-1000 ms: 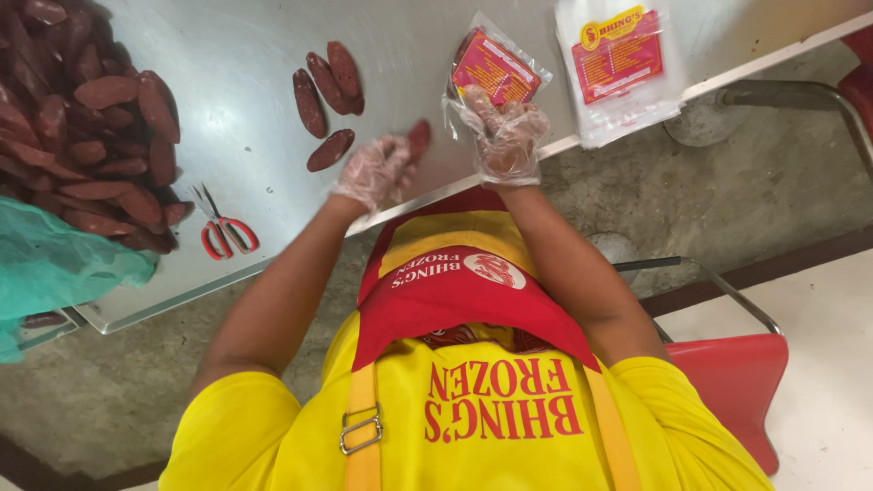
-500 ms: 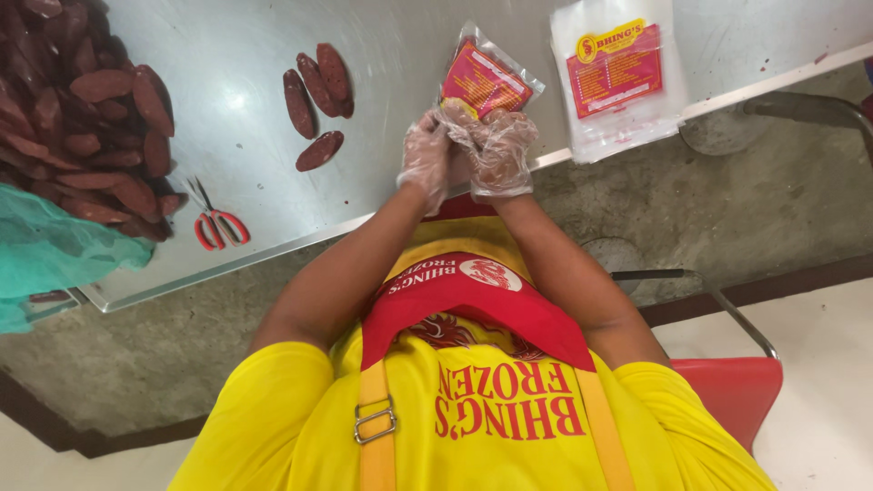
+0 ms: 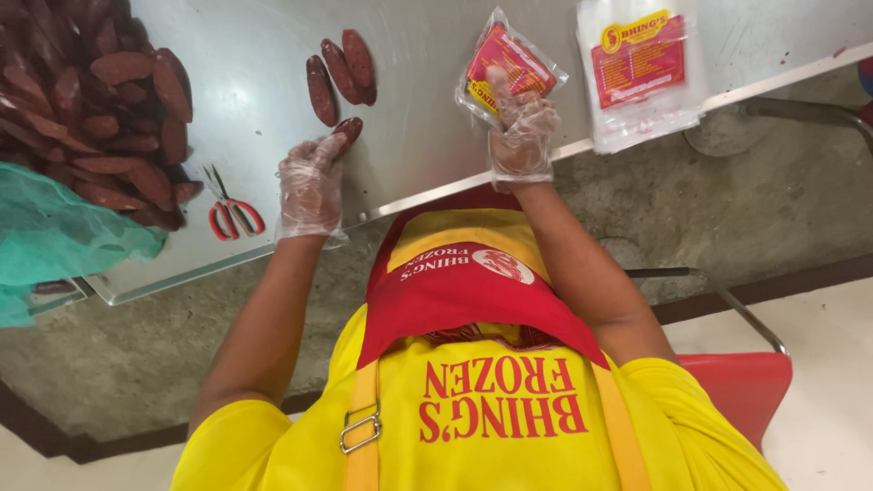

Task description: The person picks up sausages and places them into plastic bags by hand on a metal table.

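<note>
**Shiny metal table, one sausage, one bag**

Grey rough floor shows under the edge of the metal table [image 3: 427, 145], and a red chair [image 3: 741, 386] sits close by the person's side. Closest of all is a yellow shirt with a red and yellow apron [image 3: 473, 300].

Both hands wear thin, clear, crinkly gloves. The left hand [image 3: 309, 186] is pinched shut on the near end of one dark red sausage [image 3: 346, 129]. It is short, fat and smooth, and its long side points away from the person, a bit to the right. The right hand [image 3: 520, 136] is closed on the bottom of a clear plastic bag [image 3: 509, 68] with a red and yellow label. The bag stands up from the fingers and leans away. The bag lies to the right of the sausage, with bare table between them, so the left hand is the one nearer the sausage.

Just past the left hand lie three more sausages [image 3: 341, 65], side by side. Red-handled scissors [image 3: 232, 214] lie to the left. Farther left is a big pile of sausages [image 3: 100, 100] and a soft green net [image 3: 64, 236]. Far right sits a flat stack of bags [image 3: 641, 73].
</note>
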